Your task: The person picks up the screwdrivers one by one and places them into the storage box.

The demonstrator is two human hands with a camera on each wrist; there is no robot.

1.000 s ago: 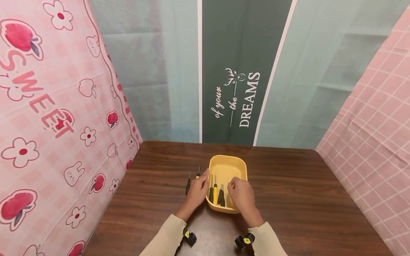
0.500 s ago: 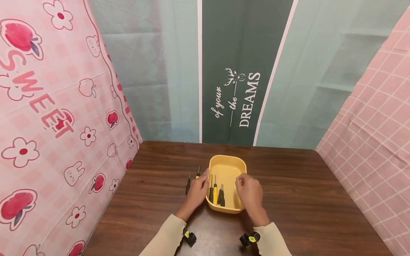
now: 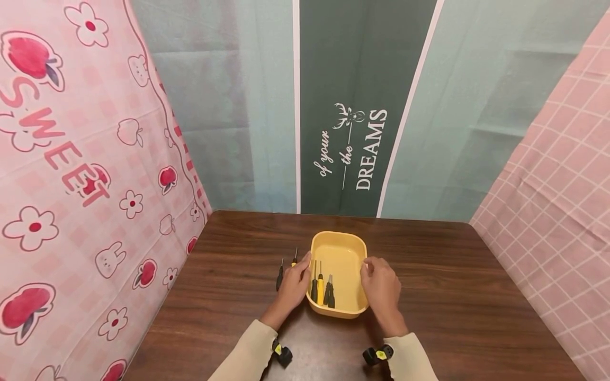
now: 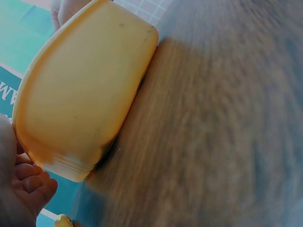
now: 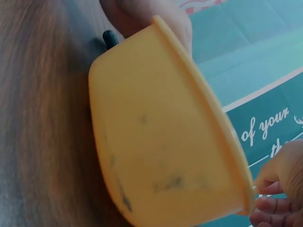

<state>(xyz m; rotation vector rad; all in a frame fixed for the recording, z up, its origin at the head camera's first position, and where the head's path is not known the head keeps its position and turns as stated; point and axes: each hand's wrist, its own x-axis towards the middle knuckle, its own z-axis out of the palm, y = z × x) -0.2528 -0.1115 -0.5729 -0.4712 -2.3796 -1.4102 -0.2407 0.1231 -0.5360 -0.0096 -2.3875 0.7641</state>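
A yellow plastic box (image 3: 339,238) sits on the table. Inside, along its left, lie a black screwdriver (image 3: 314,290), a yellow screwdriver (image 3: 320,290) and shorter black-handled screwdrivers (image 3: 331,296). My left hand (image 3: 293,286) holds the left rim, its thumb along the edge; in the left wrist view its fingers (image 4: 35,184) curl beside the box wall. The right hand (image 3: 382,286) pinches the right rim, with curled fingertips (image 5: 267,205) at the lip in the right wrist view. Left of the box lie another black screwdriver (image 3: 279,278) and a yellow-and-black one (image 3: 294,261), partly hidden by my left hand.
The wooden table (image 3: 448,280) reaches back to a green and grey curtain (image 3: 352,63). A pink printed cloth (image 3: 95,159) hangs at the left, and a pink checked cloth (image 3: 553,159) at the right. Each wrist wears a black strapped camera (image 3: 282,353).
My right hand has moved rightward from over the box's inside to its right rim, where it now pinches the edge. The left hand, box and screwdrivers stay put.
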